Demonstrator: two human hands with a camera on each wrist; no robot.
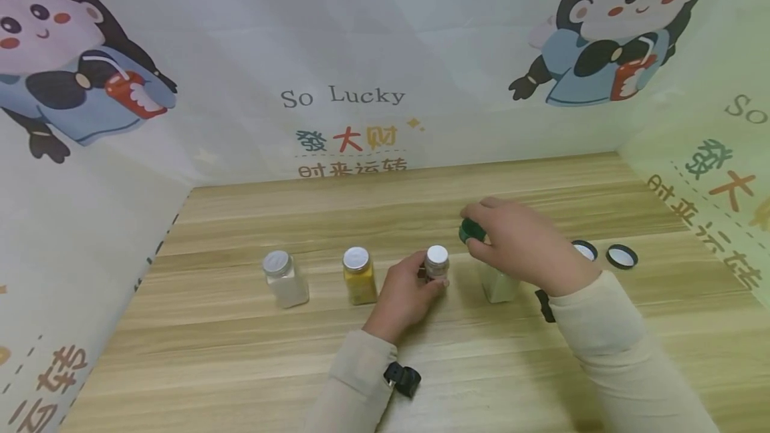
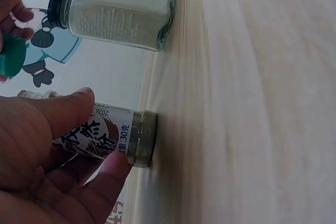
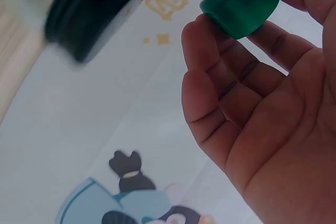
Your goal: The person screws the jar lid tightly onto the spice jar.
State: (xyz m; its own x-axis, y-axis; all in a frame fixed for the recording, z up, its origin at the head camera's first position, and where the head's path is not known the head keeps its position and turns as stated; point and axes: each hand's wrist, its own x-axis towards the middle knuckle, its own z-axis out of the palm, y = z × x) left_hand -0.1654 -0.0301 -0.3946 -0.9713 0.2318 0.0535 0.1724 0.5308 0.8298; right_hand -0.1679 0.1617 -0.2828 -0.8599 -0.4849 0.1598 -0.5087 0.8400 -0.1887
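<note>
A: What's the biggest thing you can see?
B: The pale walls (image 1: 493, 92). They have cartoon people and bright writing all over.
A: What comes after that?
B: The wooden table (image 1: 240, 366). It's light brown with long stripes.
A: Who's there?
B: A person in cream sleeves (image 1: 625, 353), reaching over the table.
A: What about the hands?
B: The right hand (image 1: 523, 242) and the left hand (image 1: 406, 293) are both gripping little things.
A: And the jars?
B: The clear jar (image 2: 115, 17) is partly behind the right hand. It has a black top, and some small writing I can't read. The yellow jar (image 1: 360, 284) stands near the left hand. The pale jar (image 1: 289, 286) stands farther over to the left.
A: Which one is the left hand holding?
B: A small bottle (image 2: 105, 132), with fingers and thumb curled round it. It's between the yellow jar and the clear jar. It has a white top and a label. I can't tell if its bottom touches the table.
A: What's smaller?
B: Two round lids (image 1: 622, 256), lying just past the right hand. They're black round the edge and white inside.
A: And the last thing?
B: The green cap (image 3: 241, 3). The right hand pinches it up above the table, near the small bottle but not touching it.
</note>
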